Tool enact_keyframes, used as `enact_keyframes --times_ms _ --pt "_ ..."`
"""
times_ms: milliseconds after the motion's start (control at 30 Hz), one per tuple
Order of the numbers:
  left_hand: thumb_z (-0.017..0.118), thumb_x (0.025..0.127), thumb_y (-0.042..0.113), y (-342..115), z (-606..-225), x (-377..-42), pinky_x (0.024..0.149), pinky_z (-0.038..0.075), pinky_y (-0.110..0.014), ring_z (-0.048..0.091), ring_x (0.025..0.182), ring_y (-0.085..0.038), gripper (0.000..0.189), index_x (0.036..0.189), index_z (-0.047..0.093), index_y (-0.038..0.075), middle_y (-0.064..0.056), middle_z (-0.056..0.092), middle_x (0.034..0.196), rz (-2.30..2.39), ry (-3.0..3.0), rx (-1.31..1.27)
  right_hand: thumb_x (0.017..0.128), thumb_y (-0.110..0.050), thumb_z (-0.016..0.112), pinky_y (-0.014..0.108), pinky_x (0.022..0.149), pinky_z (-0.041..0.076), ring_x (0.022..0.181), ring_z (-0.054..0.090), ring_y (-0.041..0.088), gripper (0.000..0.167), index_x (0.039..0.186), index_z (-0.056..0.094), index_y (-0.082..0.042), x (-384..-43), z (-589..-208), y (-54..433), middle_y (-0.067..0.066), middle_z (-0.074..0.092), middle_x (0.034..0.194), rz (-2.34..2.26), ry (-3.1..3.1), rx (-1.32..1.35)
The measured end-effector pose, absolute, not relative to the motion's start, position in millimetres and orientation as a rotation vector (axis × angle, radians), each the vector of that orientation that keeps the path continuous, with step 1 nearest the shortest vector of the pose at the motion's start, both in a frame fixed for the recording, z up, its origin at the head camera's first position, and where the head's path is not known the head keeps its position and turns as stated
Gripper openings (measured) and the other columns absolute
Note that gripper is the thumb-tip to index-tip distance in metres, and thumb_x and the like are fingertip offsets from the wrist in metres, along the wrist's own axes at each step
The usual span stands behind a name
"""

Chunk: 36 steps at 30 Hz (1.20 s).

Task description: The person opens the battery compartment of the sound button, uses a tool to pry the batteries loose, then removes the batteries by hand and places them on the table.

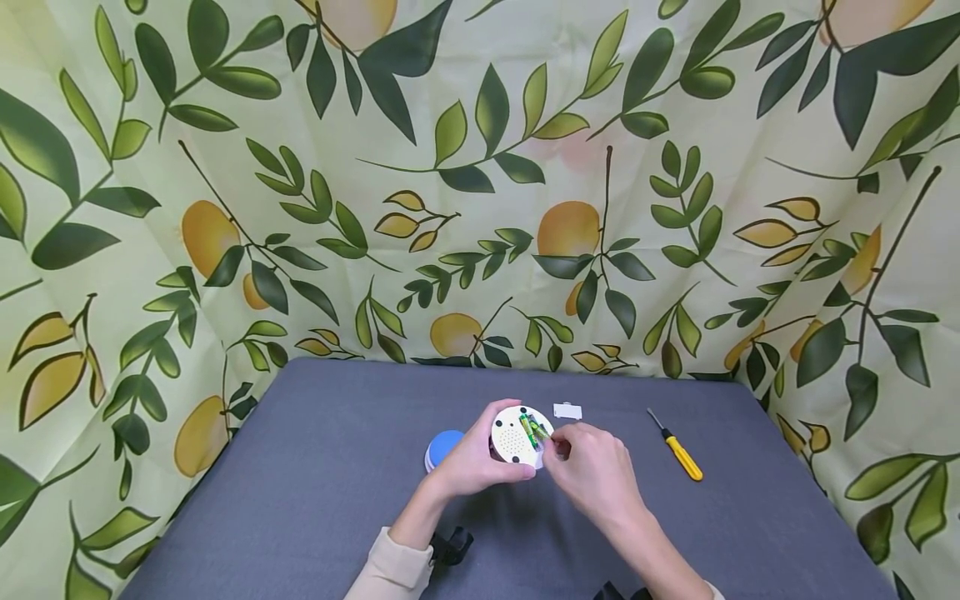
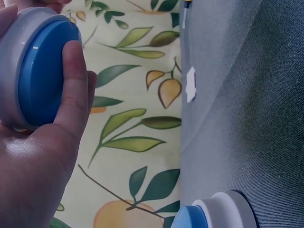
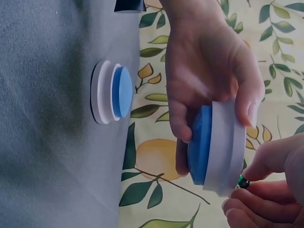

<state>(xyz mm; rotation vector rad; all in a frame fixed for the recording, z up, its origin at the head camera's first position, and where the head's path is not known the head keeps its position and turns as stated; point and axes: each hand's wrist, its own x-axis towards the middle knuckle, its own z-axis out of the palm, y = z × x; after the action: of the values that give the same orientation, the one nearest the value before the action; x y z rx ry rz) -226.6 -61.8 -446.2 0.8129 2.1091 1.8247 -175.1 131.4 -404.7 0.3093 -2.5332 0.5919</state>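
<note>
My left hand (image 1: pixel 476 458) holds a round white push button (image 1: pixel 510 440) with a blue top, tilted so its white underside faces the head camera. The thumb and fingers grip its rim, and in the left wrist view fingers lie over the blue top (image 2: pixel 42 76). Green batteries (image 1: pixel 527 429) show in the compartment of the underside. With thumb and fingertips, my right hand (image 1: pixel 596 471) pinches a green battery (image 3: pixel 244 181) at that compartment. How deep this battery sits cannot be told.
A second blue-topped push button (image 1: pixel 444 446) stands on the grey table (image 1: pixel 337 483), partly behind my left hand. A small white battery cover (image 1: pixel 567 411) lies beyond my right hand. To the right lies a yellow-handled screwdriver (image 1: pixel 681 454). Patterned cloth (image 1: pixel 495 250) hangs behind the table.
</note>
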Motion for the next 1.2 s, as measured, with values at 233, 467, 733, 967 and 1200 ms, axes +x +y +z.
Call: enact_keyframes --times_ms 233,467,733,967,1200 --pt "0.084 0.081 0.013 -62 -445 -227 0.086 0.052 -0.028 0.061 0.103 -0.018 0.087 0.152 0.033 0.013 -0.008 0.055 0.127 1.826 2.106 0.827 0.078 -0.004 0.079 0.027 0.058 0.050 0.060 0.053 0.007 0.006 0.082 0.075 -0.007 -180 -405 138 -0.005 0.063 0.068 0.800 -2.497 0.294" --pt "0.085 0.080 0.013 -63 -444 -226 0.088 0.050 -0.027 0.059 0.106 -0.017 0.088 0.151 0.034 0.013 -0.007 0.055 0.129 1.817 2.132 0.831 0.085 -0.004 0.077 0.026 0.064 0.055 0.071 0.063 0.014 0.009 0.094 0.076 -0.007 -188 -410 154 0.001 0.070 0.081 1.284 -2.504 0.187" --pt "0.084 0.079 0.012 -63 -444 -225 0.087 0.051 -0.026 0.060 0.104 -0.017 0.088 0.151 0.033 0.013 -0.007 0.054 0.128 1.831 2.108 0.820 0.091 -0.006 0.074 0.032 0.068 0.060 0.070 0.068 0.021 0.012 0.100 0.072 0.002 -196 -420 169 0.015 0.068 0.088 1.769 -2.368 0.151" --pt "0.085 0.079 0.013 -63 -444 -225 0.087 0.049 -0.026 0.059 0.104 -0.016 0.088 0.151 0.034 0.013 -0.006 0.056 0.126 1.826 2.129 0.814 0.092 -0.006 0.074 0.034 0.070 0.061 0.072 0.070 0.022 0.019 0.103 0.068 0.009 -203 -428 182 0.025 0.069 0.090 1.943 -2.261 0.178" --pt "0.085 0.078 0.014 -64 -445 -226 0.088 0.049 -0.026 0.059 0.103 -0.016 0.089 0.151 0.035 0.014 -0.006 0.056 0.124 1.826 2.141 0.807 0.094 -0.009 0.074 0.035 0.074 0.061 0.073 0.071 0.021 0.029 0.110 0.065 0.014 -213 -438 195 0.023 0.070 0.093 2.083 -2.213 0.056"
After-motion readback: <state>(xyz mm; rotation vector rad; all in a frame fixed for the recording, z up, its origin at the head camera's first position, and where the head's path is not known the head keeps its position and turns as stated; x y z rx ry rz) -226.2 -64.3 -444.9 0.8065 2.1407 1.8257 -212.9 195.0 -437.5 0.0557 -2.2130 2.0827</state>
